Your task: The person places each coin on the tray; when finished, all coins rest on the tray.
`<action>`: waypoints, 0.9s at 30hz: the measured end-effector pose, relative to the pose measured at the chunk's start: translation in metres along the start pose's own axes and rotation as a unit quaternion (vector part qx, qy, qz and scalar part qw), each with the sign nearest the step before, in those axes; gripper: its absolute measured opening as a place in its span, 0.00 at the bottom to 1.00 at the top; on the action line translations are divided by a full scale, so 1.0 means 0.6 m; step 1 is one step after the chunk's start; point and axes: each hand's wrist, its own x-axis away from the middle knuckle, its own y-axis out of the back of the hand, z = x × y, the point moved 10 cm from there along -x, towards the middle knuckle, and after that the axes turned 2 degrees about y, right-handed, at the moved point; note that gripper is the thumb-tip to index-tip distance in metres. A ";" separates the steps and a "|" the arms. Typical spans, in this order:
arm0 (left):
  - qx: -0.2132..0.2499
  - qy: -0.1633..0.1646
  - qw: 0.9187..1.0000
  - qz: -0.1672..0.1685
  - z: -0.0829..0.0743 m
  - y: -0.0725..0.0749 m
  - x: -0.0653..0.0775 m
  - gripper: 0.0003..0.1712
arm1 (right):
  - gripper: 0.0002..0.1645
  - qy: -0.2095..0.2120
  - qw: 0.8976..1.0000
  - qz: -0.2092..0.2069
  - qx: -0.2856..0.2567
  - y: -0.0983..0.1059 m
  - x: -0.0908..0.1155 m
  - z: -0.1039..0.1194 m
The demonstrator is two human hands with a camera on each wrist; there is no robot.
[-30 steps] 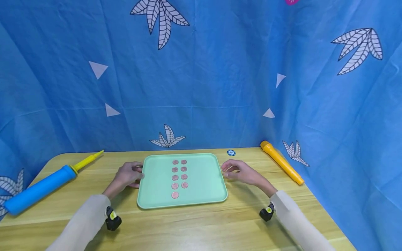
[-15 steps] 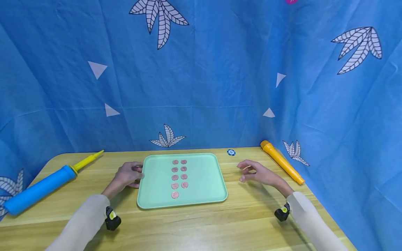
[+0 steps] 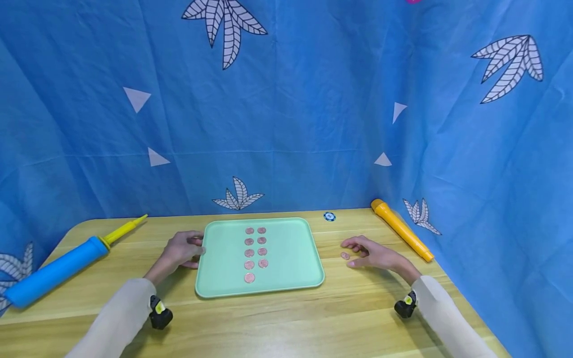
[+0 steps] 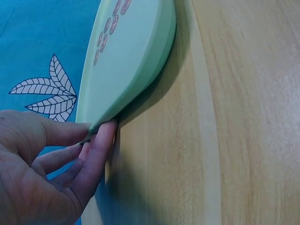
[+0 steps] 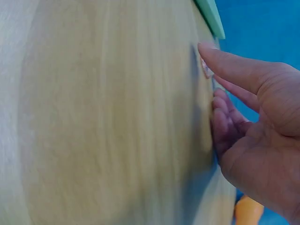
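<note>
My left hand [image 3: 181, 250] pinches the left rim of a pale green tray [image 3: 293, 268], thumb on top and fingers below, as the left wrist view shows. On the tray lie several copper-coloured coins [image 3: 249, 265] in two columns, the left one longer. To the right of the tray, a single coin [image 3: 345, 255] lies on the wooden table. My right hand [image 3: 373, 254] is low beside that coin, with thumb and fingers spread around it. In the right wrist view the thumb partly hides the coin [image 5: 205, 69].
A blue and white poker chip [image 3: 329, 217] lies near the table's back edge. An orange toy microphone [image 3: 400, 230] is at the right, and a blue and yellow hand pump [image 3: 67, 268] at the left. A blue curtain [image 3: 286, 109] hangs behind the table [image 3: 250, 328].
My right hand has moved right, from beside the tray's right rim onto the table, and its fingers have come away from the coin there. The left hand and tray have stayed put.
</note>
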 end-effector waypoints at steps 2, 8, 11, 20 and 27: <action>0.001 0.001 1.000 0.001 0.002 -0.002 -0.001 0.32 | 0.29 0.003 1.000 -0.006 -0.008 -0.001 -0.001 -0.001; 0.003 -0.002 1.000 0.001 0.004 -0.004 -0.002 0.33 | 0.24 -0.001 1.000 -0.023 -0.015 -0.002 -0.003 -0.011; 0.001 -0.002 1.000 -0.003 0.004 -0.001 -0.002 0.33 | 0.22 0.007 1.000 -0.029 -0.006 -0.001 -0.006 -0.012; 0.003 -0.005 1.000 0.001 0.001 0.001 -0.003 0.33 | 0.11 0.032 0.998 -0.056 0.022 0.005 -0.013 -0.001; 0.006 -0.004 1.000 0.005 0.001 -0.001 -0.002 0.33 | 0.07 0.058 0.997 -0.051 0.024 0.001 -0.015 0.013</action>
